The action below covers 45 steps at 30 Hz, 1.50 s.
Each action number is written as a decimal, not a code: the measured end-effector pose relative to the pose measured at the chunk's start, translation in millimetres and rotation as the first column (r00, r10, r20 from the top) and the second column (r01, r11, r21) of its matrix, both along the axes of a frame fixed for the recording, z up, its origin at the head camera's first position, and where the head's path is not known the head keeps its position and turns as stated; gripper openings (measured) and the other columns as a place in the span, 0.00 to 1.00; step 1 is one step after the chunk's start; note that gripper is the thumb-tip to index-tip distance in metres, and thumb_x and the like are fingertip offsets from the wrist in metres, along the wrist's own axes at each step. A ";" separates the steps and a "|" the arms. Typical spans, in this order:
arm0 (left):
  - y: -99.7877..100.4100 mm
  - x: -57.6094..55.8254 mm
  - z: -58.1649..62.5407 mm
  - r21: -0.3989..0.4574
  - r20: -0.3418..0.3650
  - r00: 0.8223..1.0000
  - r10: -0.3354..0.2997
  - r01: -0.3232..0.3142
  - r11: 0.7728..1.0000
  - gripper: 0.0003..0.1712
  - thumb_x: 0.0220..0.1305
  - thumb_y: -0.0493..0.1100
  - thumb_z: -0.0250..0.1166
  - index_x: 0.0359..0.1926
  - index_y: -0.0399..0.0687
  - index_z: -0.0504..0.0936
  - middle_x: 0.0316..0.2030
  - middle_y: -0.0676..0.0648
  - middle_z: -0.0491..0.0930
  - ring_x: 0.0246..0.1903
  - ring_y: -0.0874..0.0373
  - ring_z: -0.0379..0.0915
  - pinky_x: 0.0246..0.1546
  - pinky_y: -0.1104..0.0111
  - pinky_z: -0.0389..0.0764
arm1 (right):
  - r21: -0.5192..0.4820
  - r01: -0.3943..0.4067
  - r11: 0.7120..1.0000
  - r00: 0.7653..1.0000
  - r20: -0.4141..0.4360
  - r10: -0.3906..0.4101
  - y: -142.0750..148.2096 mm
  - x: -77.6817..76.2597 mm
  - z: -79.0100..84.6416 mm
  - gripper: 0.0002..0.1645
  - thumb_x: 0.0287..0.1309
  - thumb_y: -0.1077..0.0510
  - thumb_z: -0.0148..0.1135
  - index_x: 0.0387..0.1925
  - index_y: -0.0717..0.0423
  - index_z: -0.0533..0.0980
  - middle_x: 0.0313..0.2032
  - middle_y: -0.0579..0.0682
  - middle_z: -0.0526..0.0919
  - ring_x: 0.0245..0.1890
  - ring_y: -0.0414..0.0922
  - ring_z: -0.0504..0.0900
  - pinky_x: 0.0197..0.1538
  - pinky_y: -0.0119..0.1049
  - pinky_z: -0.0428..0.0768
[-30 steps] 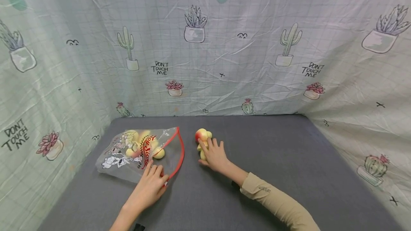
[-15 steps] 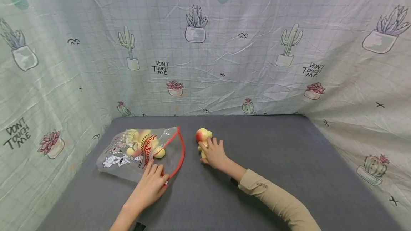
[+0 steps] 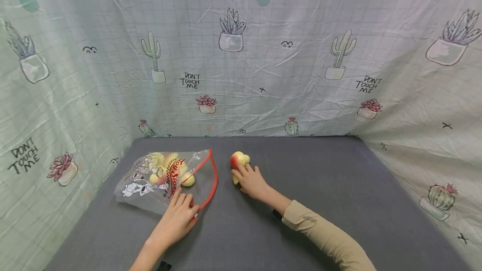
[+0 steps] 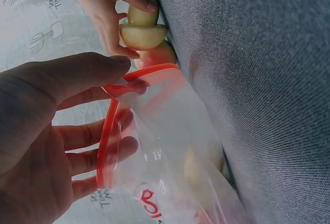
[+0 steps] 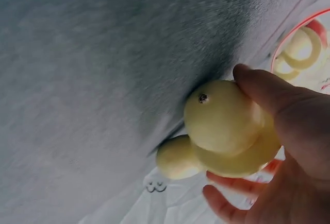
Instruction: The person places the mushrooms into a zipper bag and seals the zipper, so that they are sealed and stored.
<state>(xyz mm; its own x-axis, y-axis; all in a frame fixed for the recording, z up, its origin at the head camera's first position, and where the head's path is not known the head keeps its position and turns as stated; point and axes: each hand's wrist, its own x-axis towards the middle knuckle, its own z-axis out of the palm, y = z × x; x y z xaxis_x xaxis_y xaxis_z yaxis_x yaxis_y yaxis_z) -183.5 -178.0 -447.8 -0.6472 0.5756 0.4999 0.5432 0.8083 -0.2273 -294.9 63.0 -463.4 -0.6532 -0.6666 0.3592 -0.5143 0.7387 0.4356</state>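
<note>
Left grip (image 3: 177,217) pinches the clear bag (image 3: 129,181) by its red rim (image 4: 106,141), left on the surface (image 3: 308,170), print blurring its contents (image 3: 162,161); right grip (image 3: 255,184) clasps a yellow piece (image 5: 221,116), centre, half hidden.

Left hand (image 4: 36,136) pinches clear bag (image 4: 170,131) at its red rim (image 4: 105,147), other fingertips (image 4: 126,147) visible through film. Beyond: right hand (image 4: 105,13) holds yellow piece (image 4: 143,36). Grey cloth (image 4: 258,80) at frame right.
</note>
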 end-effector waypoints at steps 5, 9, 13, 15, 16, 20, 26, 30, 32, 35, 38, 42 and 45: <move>-1.5 1.2 -0.6 -0.001 0.002 1.000 0.005 -0.005 1.000 0.14 0.33 0.44 0.72 0.20 0.51 0.74 0.25 0.50 0.63 0.29 0.54 0.60 0.55 0.47 0.63 | -0.059 -0.032 0.998 0.984 0.174 0.042 8.8 1.4 5.4 0.42 0.37 0.43 0.69 0.55 0.49 0.63 0.54 0.48 0.65 0.47 0.46 0.70 0.39 0.44 0.73; -2.9 2.6 0.0 0.005 -0.004 1.000 -0.001 0.001 1.000 0.14 0.32 0.44 0.72 0.20 0.51 0.74 0.25 0.50 0.63 0.29 0.54 0.60 0.54 0.47 0.63 | -0.140 -0.048 0.989 0.956 0.279 0.086 17.0 2.7 5.9 0.39 0.40 0.48 0.69 0.56 0.46 0.62 0.55 0.54 0.64 0.48 0.49 0.71 0.38 0.44 0.73; -3.5 2.5 -1.3 0.016 -0.009 1.000 -0.009 0.009 1.000 0.15 0.31 0.44 0.72 0.19 0.50 0.73 0.25 0.50 0.63 0.29 0.53 0.60 0.54 0.47 0.63 | -0.142 -0.073 0.987 0.957 0.268 0.109 23.5 4.5 7.4 0.37 0.40 0.49 0.69 0.55 0.42 0.63 0.54 0.55 0.66 0.42 0.51 0.73 0.34 0.42 0.73; -2.9 1.8 -2.3 0.023 -0.007 1.000 -0.009 0.009 1.000 0.15 0.31 0.44 0.72 0.19 0.51 0.73 0.25 0.50 0.63 0.29 0.53 0.59 0.53 0.47 0.63 | -0.141 -0.084 0.986 0.955 0.271 0.120 26.8 4.6 9.7 0.36 0.41 0.51 0.68 0.54 0.41 0.64 0.54 0.53 0.66 0.38 0.50 0.72 0.32 0.40 0.72; -2.5 1.8 -1.8 0.022 -0.012 1.000 -0.011 0.012 1.000 0.15 0.31 0.44 0.72 0.19 0.50 0.73 0.25 0.50 0.63 0.29 0.53 0.59 0.53 0.47 0.63 | -0.150 -0.088 0.985 0.950 0.285 0.128 28.5 4.8 11.1 0.36 0.41 0.53 0.68 0.54 0.41 0.64 0.54 0.53 0.66 0.37 0.51 0.72 0.31 0.40 0.72; -1.0 1.5 -0.7 0.017 -0.025 1.000 -0.018 0.019 1.000 0.15 0.31 0.44 0.72 0.19 0.50 0.72 0.24 0.49 0.63 0.29 0.53 0.60 0.54 0.47 0.63 | -0.198 -0.089 0.976 0.924 0.351 0.155 34.3 3.2 14.0 0.36 0.43 0.59 0.67 0.55 0.40 0.64 0.56 0.51 0.65 0.32 0.50 0.72 0.27 0.37 0.70; 0.0 1.4 -0.1 0.011 -0.022 1.000 -0.019 0.019 1.000 0.15 0.31 0.44 0.72 0.19 0.50 0.73 0.25 0.49 0.63 0.29 0.53 0.60 0.55 0.48 0.63 | -0.195 -0.095 0.976 0.928 0.337 0.158 35.8 0.5 12.0 0.37 0.41 0.60 0.69 0.54 0.43 0.64 0.53 0.50 0.66 0.31 0.48 0.71 0.24 0.35 0.70; -0.6 1.7 -0.3 0.014 -0.024 1.000 -0.019 0.019 1.000 0.15 0.30 0.44 0.72 0.19 0.50 0.73 0.24 0.50 0.63 0.29 0.54 0.60 0.54 0.47 0.63 | -0.177 -0.088 0.980 0.943 0.301 0.139 34.9 -0.4 11.4 0.40 0.39 0.58 0.69 0.56 0.49 0.62 0.52 0.47 0.66 0.31 0.47 0.70 0.25 0.35 0.72; -1.0 1.8 0.4 0.017 -0.024 1.000 -0.020 0.020 1.000 0.15 0.30 0.44 0.72 0.19 0.50 0.73 0.25 0.50 0.63 0.29 0.53 0.60 0.54 0.48 0.63 | -0.196 -0.091 0.976 0.942 0.300 0.148 34.3 -0.5 11.5 0.40 0.39 0.58 0.70 0.56 0.51 0.62 0.52 0.47 0.66 0.31 0.47 0.70 0.25 0.35 0.72; -1.7 1.3 1.1 0.013 -0.023 1.000 -0.015 0.015 1.000 0.15 0.31 0.44 0.72 0.20 0.50 0.73 0.25 0.49 0.63 0.29 0.53 0.60 0.54 0.48 0.64 | -0.227 -0.107 0.968 0.943 0.285 0.171 33.7 -0.4 11.4 0.40 0.37 0.59 0.70 0.55 0.52 0.62 0.52 0.49 0.66 0.30 0.47 0.70 0.24 0.35 0.72; -1.2 1.0 0.4 0.007 -0.016 1.000 -0.011 0.011 1.000 0.15 0.31 0.44 0.72 0.20 0.50 0.74 0.25 0.49 0.64 0.29 0.52 0.61 0.54 0.47 0.64 | -0.235 -0.106 0.966 0.946 0.274 0.171 34.5 0.1 9.2 0.40 0.37 0.58 0.70 0.54 0.51 0.62 0.51 0.51 0.65 0.28 0.48 0.71 0.23 0.34 0.71; -0.6 1.0 -0.9 0.006 -0.002 1.000 -0.010 0.010 1.000 0.14 0.32 0.44 0.72 0.21 0.49 0.74 0.25 0.49 0.63 0.29 0.52 0.61 0.54 0.47 0.62 | -0.238 -0.098 0.966 0.945 0.282 0.165 35.7 0.8 7.5 0.40 0.37 0.58 0.70 0.55 0.51 0.62 0.51 0.52 0.65 0.25 0.48 0.70 0.23 0.33 0.71; -0.7 0.9 -1.9 0.010 -0.002 1.000 -0.008 0.008 1.000 0.14 0.32 0.44 0.71 0.21 0.49 0.74 0.25 0.49 0.63 0.29 0.52 0.61 0.55 0.47 0.61 | -0.246 -0.104 0.964 0.943 0.284 0.174 35.3 -0.6 8.1 0.40 0.37 0.59 0.70 0.55 0.52 0.62 0.50 0.53 0.66 0.24 0.47 0.70 0.22 0.34 0.71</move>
<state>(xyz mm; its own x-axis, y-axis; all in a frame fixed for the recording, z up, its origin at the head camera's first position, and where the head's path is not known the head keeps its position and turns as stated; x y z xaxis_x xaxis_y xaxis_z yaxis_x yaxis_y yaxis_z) -182.6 -178.7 -449.7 -0.6414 0.5757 0.5072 0.5495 0.8060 -0.2200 -295.5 98.3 -455.2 -0.6605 -0.6831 0.3116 -0.6993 0.7108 0.0760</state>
